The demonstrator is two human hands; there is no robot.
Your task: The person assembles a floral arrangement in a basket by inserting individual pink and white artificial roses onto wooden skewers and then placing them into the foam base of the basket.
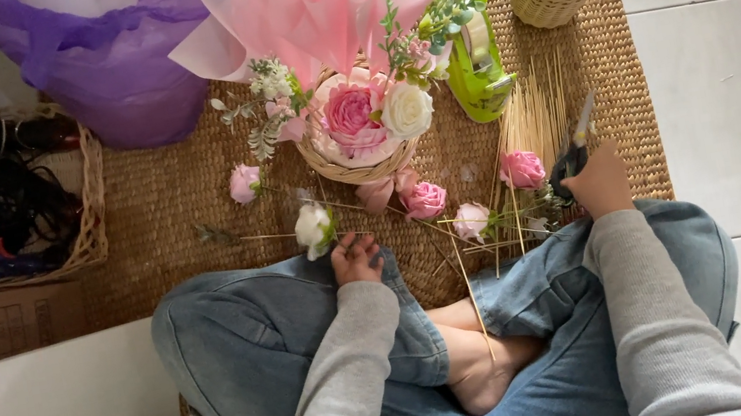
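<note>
Cross-legged on a woven mat point(169, 202), arranging artificial roses into a small basket point(362, 167)

The left hand point(356, 258) pinches a white rose point(315, 227) by its stick, fingers closed, bloom lying clear of the knee; the right hand point(599, 185) grips scissors point(576, 148), blades pointing away over the loose skewers point(536, 120); spare pink roses point(426, 199) lie within reach.

Your sleeves point(358, 371) were grey, your jeans point(254, 348) faded blue. The mat point(178, 195) under you was tan, woven. Flower near your left hand point(357, 258): white rose point(313, 225). Near your right hand point(600, 184): pink rose point(522, 170), pale sticks point(536, 120). Basket point(362, 167) straw-coloured, holding a pink bloom and a cream one. Wrapping paper point(316, 1) pale pink. Tape dispenser point(473, 55) lime green. Bag point(109, 51) purple. Floor tiles point(736, 117) white.
</note>
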